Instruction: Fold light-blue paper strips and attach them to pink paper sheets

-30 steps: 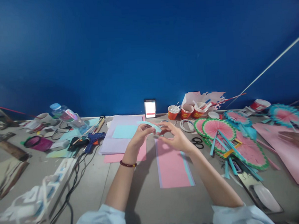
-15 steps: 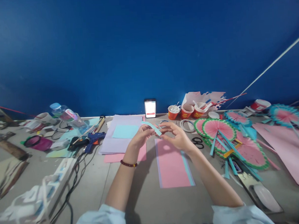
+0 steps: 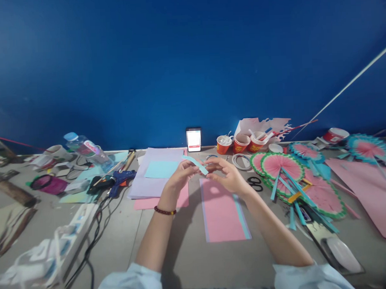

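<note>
A narrow light-blue paper strip is held up above the table between my two hands. My left hand is closed on its left part, fingers curled beneath it. My right hand pinches near its right end with thumb and fingers. Below and between my forearms lies a pink paper sheet with a lavender edge on the left and a light-blue band on the right. To the left, a light-blue paper piece rests on a stack of lavender sheets.
Watermelon-like paper fans and black-handled scissors lie at the right. Paper cups and a lit phone stand along the blue wall. At the left are a blue glue gun, a plastic bottle and a power strip.
Almost nothing differs. Both hands keep the strip in the same spot, and the whole view has shifted very slightly.
</note>
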A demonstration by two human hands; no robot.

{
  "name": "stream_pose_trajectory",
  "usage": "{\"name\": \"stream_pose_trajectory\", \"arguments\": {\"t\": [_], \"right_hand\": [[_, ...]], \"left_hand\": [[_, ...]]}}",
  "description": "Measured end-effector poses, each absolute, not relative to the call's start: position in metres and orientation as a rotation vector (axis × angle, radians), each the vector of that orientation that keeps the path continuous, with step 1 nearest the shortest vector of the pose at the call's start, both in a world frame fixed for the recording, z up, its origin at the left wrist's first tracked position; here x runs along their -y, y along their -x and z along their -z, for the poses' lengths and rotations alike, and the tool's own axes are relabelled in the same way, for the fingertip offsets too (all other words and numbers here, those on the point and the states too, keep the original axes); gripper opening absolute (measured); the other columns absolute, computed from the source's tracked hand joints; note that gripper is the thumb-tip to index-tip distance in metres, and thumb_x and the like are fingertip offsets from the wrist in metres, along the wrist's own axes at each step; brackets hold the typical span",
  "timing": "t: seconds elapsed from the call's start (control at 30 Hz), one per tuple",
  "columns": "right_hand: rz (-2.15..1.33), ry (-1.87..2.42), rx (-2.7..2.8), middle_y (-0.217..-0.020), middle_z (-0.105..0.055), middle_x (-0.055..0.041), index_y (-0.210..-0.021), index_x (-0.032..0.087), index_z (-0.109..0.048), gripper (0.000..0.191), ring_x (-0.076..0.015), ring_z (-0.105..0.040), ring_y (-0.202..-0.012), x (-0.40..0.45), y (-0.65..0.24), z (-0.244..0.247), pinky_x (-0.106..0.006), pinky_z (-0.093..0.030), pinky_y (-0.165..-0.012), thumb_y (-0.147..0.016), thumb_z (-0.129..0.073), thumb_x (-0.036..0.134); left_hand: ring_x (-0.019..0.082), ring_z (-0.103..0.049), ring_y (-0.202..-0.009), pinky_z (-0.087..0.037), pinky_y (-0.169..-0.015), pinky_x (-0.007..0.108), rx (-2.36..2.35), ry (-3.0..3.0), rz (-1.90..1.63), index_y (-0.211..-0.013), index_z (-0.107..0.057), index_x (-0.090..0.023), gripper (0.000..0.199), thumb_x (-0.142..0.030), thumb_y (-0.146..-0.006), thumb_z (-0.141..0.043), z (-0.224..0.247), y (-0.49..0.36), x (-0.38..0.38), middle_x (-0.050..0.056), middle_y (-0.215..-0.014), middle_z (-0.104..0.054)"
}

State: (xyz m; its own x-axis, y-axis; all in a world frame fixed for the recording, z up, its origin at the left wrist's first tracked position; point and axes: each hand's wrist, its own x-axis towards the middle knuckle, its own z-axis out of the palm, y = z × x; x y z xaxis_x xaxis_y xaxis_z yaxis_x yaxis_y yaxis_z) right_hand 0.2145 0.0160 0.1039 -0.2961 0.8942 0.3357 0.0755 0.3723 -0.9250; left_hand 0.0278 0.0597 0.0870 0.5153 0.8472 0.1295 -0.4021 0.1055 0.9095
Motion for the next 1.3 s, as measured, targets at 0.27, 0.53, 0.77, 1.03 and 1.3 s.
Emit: {"name": "stream_pose_trajectory", "arguments": {"t": [0.27,0.53,0.77,1.03,1.3], "right_hand": [[-1.112,0.894,1.641,-0.103,-0.069,-0.0060,-0.111,0.024,-0.061,0.031,-0.0198,-0.066,-0.094,-0.015,-0.214,-0.106,-0.036,-0.053,-0.083,-0.081,-0.067,0.027],[-1.377,0.899,1.580,-0.086,-0.069,-0.0021,-0.113,0.022,-0.057,0.038,-0.0162,-0.066,-0.081,-0.016,-0.217,-0.108,-0.033,-0.051,-0.078,-0.077,-0.069,0.025],[-1.380,0.958,1.586,-0.076,-0.067,0.0019,-0.114,0.023,-0.055,0.043,-0.0148,-0.064,-0.073,-0.018,-0.218,-0.106,-0.032,-0.049,-0.075,-0.074,-0.071,0.024],[-1.375,0.952,1.576,-0.077,-0.065,0.0019,-0.117,0.023,-0.054,0.047,-0.0148,-0.063,-0.075,-0.018,-0.218,-0.106,-0.033,-0.049,-0.077,-0.074,-0.072,0.024],[-1.266,0.889,1.565,-0.085,-0.066,-0.0026,-0.114,0.022,-0.059,0.051,-0.0177,-0.062,-0.082,-0.023,-0.216,-0.100,-0.034,-0.051,-0.077,-0.067,-0.079,0.030]], "left_hand": [[0.016,-0.062,-0.070,-0.045,-0.071,0.028,-0.516,-1.181,-0.965,-0.082,-0.072,-0.015,0.020,-0.030,-0.070,-0.077,-0.092,-0.026,-0.058,0.003,-0.072,-0.067],[0.017,-0.064,-0.077,-0.047,-0.075,0.029,-0.532,-1.311,-0.894,-0.085,-0.072,-0.017,0.017,-0.028,-0.073,-0.076,-0.092,-0.019,-0.061,0.005,-0.083,-0.070],[0.019,-0.064,-0.081,-0.047,-0.078,0.031,-0.553,-1.364,-0.885,-0.085,-0.073,-0.016,0.019,-0.030,-0.072,-0.075,-0.089,-0.019,-0.061,0.007,-0.085,-0.071],[0.017,-0.061,-0.077,-0.046,-0.075,0.028,-0.587,-1.284,-0.931,-0.083,-0.073,-0.016,0.018,-0.030,-0.071,-0.076,-0.095,-0.020,-0.059,0.005,-0.084,-0.070],[0.015,-0.058,-0.070,-0.045,-0.073,0.029,-0.594,-1.180,-0.916,-0.077,-0.070,-0.014,0.022,-0.033,-0.067,-0.078,-0.096,-0.028,-0.056,0.003,-0.071,-0.065]]}}
